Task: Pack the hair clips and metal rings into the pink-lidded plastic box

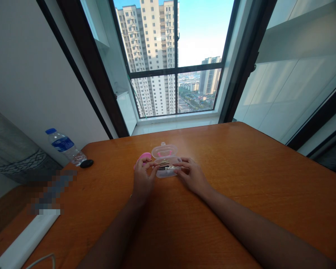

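Right now, the left hand (pixel 144 177) pinches the near edge of a clear plastic case (pixel 165 151) on the orange wooden table (pixel 240 179), beside a round pink plastic piece (pixel 143 157). The right hand (pixel 192 175), fingers loosely extended, lies against the case, with slim metal grooming tools (pixel 164 167) inside.

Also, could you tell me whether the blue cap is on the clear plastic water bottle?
On: the blue plastic cap sits on the neck of the clear plastic water bottle, covering its mouth.
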{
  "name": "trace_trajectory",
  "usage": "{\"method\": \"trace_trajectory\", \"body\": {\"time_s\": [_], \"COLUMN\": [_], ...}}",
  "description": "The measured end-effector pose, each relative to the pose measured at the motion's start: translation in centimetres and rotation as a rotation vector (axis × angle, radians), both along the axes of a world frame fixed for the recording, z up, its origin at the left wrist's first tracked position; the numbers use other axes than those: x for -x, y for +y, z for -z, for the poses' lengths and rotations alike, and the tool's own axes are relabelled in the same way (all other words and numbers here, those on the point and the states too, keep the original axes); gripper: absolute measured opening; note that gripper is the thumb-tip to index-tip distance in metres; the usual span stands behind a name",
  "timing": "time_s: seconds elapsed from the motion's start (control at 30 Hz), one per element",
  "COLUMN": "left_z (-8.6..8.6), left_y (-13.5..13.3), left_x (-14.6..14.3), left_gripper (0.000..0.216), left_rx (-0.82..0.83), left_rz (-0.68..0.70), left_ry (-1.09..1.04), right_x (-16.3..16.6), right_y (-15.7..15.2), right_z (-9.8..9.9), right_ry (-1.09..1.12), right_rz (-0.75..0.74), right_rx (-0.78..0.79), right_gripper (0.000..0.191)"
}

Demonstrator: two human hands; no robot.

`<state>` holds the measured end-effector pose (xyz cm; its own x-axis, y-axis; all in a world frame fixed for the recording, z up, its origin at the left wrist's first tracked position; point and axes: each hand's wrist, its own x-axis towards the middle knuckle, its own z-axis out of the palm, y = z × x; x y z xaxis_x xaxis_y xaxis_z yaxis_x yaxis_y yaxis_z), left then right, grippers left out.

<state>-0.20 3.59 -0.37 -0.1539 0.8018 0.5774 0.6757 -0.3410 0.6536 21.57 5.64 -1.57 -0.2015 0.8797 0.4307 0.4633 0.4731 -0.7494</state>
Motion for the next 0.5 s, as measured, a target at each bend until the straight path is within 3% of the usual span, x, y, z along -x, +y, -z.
{"method": "trace_trajectory", "body": {"time_s": [0.5], "left_z": [0.24], "left_y": [0.42], "left_x": [0.62], "left_gripper": [0.028], "left_rx": [0.044], "left_rz": [0.044], "left_ry": [0.085], "right_x": [0.23], "right_y": [-0.23], "right_z": [0.00], "right_ry": [0.009], "right_rz": [0.022], "right_rx": [-0.001], "right_gripper": [0.023]}}
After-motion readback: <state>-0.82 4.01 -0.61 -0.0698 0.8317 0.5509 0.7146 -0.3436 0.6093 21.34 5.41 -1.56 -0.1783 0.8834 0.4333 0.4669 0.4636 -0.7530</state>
